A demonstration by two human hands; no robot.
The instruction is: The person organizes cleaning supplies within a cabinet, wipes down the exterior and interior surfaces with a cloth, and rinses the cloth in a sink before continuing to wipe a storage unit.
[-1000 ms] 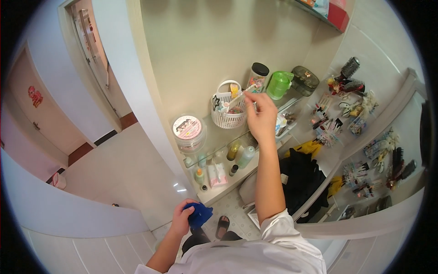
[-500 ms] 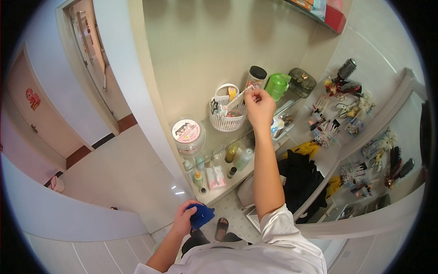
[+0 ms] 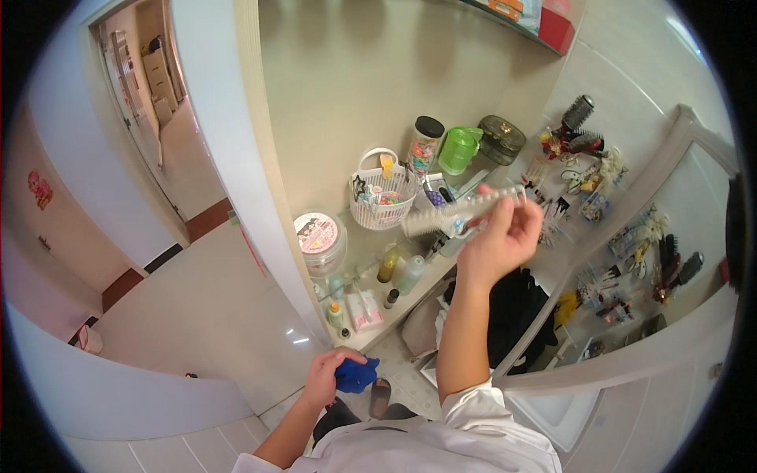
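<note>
My right hand (image 3: pixel 505 243) is raised over the shelf, its fingers pinching one end of a pale, see-through comb (image 3: pixel 441 217). The comb slants toward the white basket (image 3: pixel 371 214), its teeth blurred by motion. Small colourful bits and a dark star-shaped piece show at the basket. Lower down, near my body, my left hand (image 3: pixel 322 378) is closed on a crumpled blue cloth (image 3: pixel 359 377). Behind the comb stand a clear jar (image 3: pixel 426 146) with a black lid and a green plastic cup (image 3: pixel 459 151).
A round tub (image 3: pixel 319 243) with a pink-edged lid stands left on the glass shelf. Below it are bottles (image 3: pixel 411 274) and a tissue pack (image 3: pixel 364 310). Hair brushes (image 3: pixel 578 113) hang on the right wall beside a mirrored cabinet door (image 3: pixel 631 268). A dark oval box (image 3: pixel 502 140) sits farther back.
My right hand has moved right and nearer, away from the basket, with the comb now clear of it. My left hand stays low with the blue cloth. The view has shifted slightly.
</note>
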